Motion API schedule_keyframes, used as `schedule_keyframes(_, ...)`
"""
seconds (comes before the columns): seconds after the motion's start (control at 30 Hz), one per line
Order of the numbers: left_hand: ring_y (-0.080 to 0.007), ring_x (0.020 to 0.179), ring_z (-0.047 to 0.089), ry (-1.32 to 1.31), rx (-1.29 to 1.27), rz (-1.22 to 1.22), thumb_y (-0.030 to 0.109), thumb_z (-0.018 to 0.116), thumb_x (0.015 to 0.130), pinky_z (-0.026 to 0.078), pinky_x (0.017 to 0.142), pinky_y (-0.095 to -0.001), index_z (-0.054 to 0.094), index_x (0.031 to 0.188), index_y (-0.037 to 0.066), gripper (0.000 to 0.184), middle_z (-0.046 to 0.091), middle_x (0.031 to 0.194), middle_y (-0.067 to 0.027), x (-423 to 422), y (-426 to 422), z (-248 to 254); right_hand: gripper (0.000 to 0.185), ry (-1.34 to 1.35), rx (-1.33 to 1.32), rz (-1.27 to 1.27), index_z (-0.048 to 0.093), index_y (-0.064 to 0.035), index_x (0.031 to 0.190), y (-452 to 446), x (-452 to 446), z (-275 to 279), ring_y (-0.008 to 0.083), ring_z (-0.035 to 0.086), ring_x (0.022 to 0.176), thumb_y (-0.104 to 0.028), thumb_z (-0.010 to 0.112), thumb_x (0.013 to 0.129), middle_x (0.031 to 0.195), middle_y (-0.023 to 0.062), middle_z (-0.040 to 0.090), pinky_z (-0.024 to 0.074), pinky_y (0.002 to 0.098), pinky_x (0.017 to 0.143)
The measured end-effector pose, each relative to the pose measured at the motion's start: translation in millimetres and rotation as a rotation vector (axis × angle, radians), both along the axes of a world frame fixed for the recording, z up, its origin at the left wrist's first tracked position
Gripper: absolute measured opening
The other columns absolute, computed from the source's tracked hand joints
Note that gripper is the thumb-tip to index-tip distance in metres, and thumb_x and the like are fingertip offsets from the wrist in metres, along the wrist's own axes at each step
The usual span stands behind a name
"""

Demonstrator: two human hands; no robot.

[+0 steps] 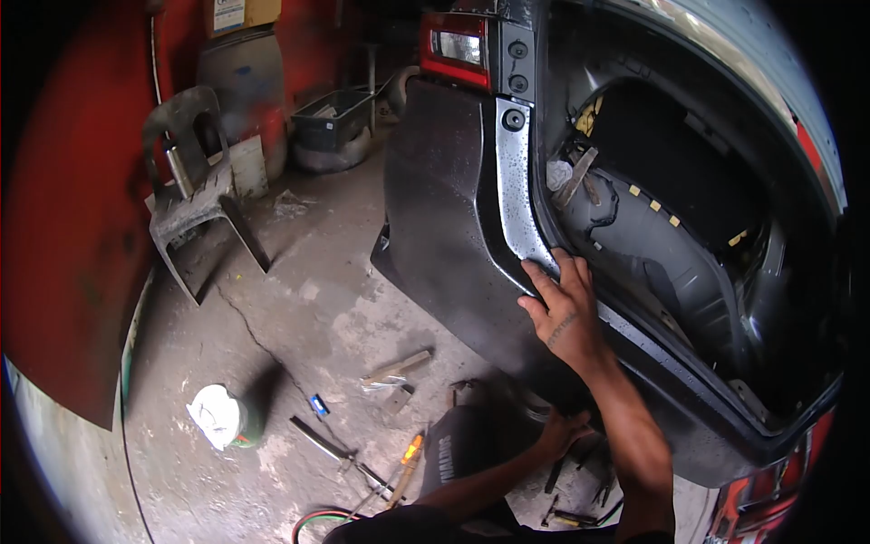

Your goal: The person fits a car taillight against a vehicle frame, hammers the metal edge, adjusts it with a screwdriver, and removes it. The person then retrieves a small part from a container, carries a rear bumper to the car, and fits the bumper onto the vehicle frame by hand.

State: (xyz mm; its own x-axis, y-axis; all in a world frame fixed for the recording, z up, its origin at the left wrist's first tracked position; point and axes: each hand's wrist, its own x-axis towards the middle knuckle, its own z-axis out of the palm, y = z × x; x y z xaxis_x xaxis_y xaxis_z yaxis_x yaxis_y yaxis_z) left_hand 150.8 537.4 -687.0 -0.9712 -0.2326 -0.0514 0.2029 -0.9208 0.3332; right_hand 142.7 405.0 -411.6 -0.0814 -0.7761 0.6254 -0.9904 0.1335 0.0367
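My right hand (566, 308) lies with fingers stretched out on the wet silver body strip (515, 181) at the corner of a car's rear opening. Beneath its fingertips the strip meets the top edge of the dark grey bumper (444, 199). Lower down, my left hand (564, 435) is closed beside the bumper's lower edge; what its fingers hold, if anything, is hidden. A red and clear tail light (458, 47) sits above the strip. Water drops cover the strip and the sill.
On the concrete floor lie a yellow-handled tool (412, 450), a blue item (318, 405) and wood pieces (399, 365). A white-topped bucket (217, 417) stands left. Farther back are a grey plastic chair (190, 195) and a dark crate (332, 122). The open trunk (671, 263) is right.
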Motion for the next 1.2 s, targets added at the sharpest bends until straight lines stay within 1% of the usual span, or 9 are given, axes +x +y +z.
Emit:
schedule_keyframes(0.2, -0.0294, 0.124, 0.059, -0.037, -0.008, 0.004, 0.009, 0.069, 0.095, 0.054, 0.101, -0.0511, 0.034, 0.146, 0.012, 0.062, 0.049, 0.142, -0.0092, 9.4, -10.5, 25.4, 0.049, -0.037, 0.000, -0.003, 0.067, -0.0019, 0.124, -1.0, 3.1, 2.4, 0.0429, 0.052, 0.111, -0.009, 0.080, 0.078, 0.130, 0.0299, 0.053, 0.0436, 0.0494, 0.099)
schedule_keyframes(0.3, -0.0282, 0.131, 0.048, -0.039, -0.036, -0.061, 0.010, 0.071, 0.094, 0.054, 0.098, -0.0551, 0.027, 0.149, 0.017, 0.071, 0.042, 0.146, -0.0075, 5.3, -13.8, 20.2, 0.049, -0.052, -0.011, -0.005, 0.067, -0.0009, 0.124, -1.2, 0.6, 0.0, 0.0429, 0.052, 0.112, -0.009, 0.080, 0.078, 0.131, 0.0297, 0.053, 0.0435, 0.0492, 0.100)
schedule_keyframes(0.4, -0.0291, 0.133, 0.047, 0.069, -0.061, -0.015, 0.010, 0.069, 0.095, 0.054, 0.099, -0.0581, 0.027, 0.150, 0.018, 0.070, 0.040, 0.147, -0.0078, 5.8, -10.3, 11.3, 0.050, -0.063, -0.004, -0.030, 0.066, -0.0008, 0.126, -1.0, 3.4, 1.7, 0.0428, 0.051, 0.113, -0.010, 0.079, 0.079, 0.131, 0.0294, 0.053, 0.0431, 0.0490, 0.100)
schedule_keyframes(0.5, -0.0296, 0.133, 0.047, 0.082, -0.068, -0.088, 0.011, 0.068, 0.096, 0.055, 0.097, -0.0587, 0.026, 0.150, 0.018, 0.069, 0.040, 0.148, -0.0078, -3.5, -14.5, 3.4, 0.051, -0.032, 0.003, -0.041, 0.065, -0.0021, 0.128, -0.9, 4.3, 1.0, 0.0425, 0.051, 0.114, -0.011, 0.078, 0.079, 0.132, 0.0293, 0.053, 0.0428, 0.0489, 0.101)
schedule_keyframes(0.7, -0.0295, 0.132, 0.048, 0.022, 0.001, -0.063, 0.007, 0.066, 0.097, 0.055, 0.097, -0.0591, 0.027, 0.149, 0.018, 0.066, 0.041, 0.147, -0.0079, 8.7, -10.4, 14.6, 0.049, -0.007, 0.013, -0.038, 0.067, -0.0043, 0.126, 1.8, 6.0, 0.9, 0.0423, 0.050, 0.116, -0.013, 0.079, 0.079, 0.133, 0.0290, 0.052, 0.0422, 0.0492, 0.102)
schedule_keyframes(0.9, -0.0291, 0.132, 0.048, 0.042, 0.010, -0.081, 0.006, 0.065, 0.097, 0.055, 0.098, -0.0591, 0.028, 0.149, 0.019, 0.065, 0.041, 0.147, -0.0075, 6.6, -10.2, 10.9, 0.049, 0.033, 0.014, -0.038, 0.068, -0.0047, 0.125, 2.3, 4.8, -1.2, 0.0425, 0.050, 0.116, -0.013, 0.079, 0.079, 0.132, 0.0296, 0.052, 0.0417, 0.0504, 0.102)
schedule_keyframes(1.0, -0.0313, 0.140, 0.044, 0.054, 0.017, -0.044, 0.011, 0.066, 0.098, 0.049, 0.104, -0.0642, 0.024, 0.153, 0.020, 0.070, 0.039, 0.153, -0.0077, 10.1, -7.2, 10.5, 0.049, 0.040, 0.013, -0.034, 0.068, -0.0048, 0.125, 2.9, 5.0, 0.0, 0.0427, 0.050, 0.116, -0.013, 0.079, 0.079, 0.132, 0.0295, 0.052, 0.0415, 0.0502, 0.102)
schedule_keyframes(1.1, -0.0316, 0.142, 0.041, 0.049, 0.051, -0.033, 0.011, 0.066, 0.098, 0.048, 0.104, -0.0654, 0.024, 0.154, 0.019, 0.070, 0.037, 0.154, -0.0074, 13.0, -4.2, 10.3, 0.048, 0.031, 0.029, -0.034, 0.067, -0.0043, 0.125, 3.4, 5.6, -0.8, 0.0428, 0.050, 0.117, -0.013, 0.079, 0.079, 0.132, 0.0297, 0.052, 0.0416, 0.0500, 0.101)
schedule_keyframes(1.2, -0.0317, 0.142, 0.041, 0.053, 0.022, 0.004, 0.012, 0.066, 0.098, 0.047, 0.104, -0.0656, 0.023, 0.155, 0.018, 0.072, 0.036, 0.155, -0.0070, 10.7, -2.2, 10.9, 0.048, 0.012, 0.033, -0.017, 0.067, -0.0036, 0.126, 6.4, 13.8, 2.8, 0.0429, 0.050, 0.117, -0.012, 0.079, 0.080, 0.132, 0.0298, 0.051, 0.0413, 0.0505, 0.102)
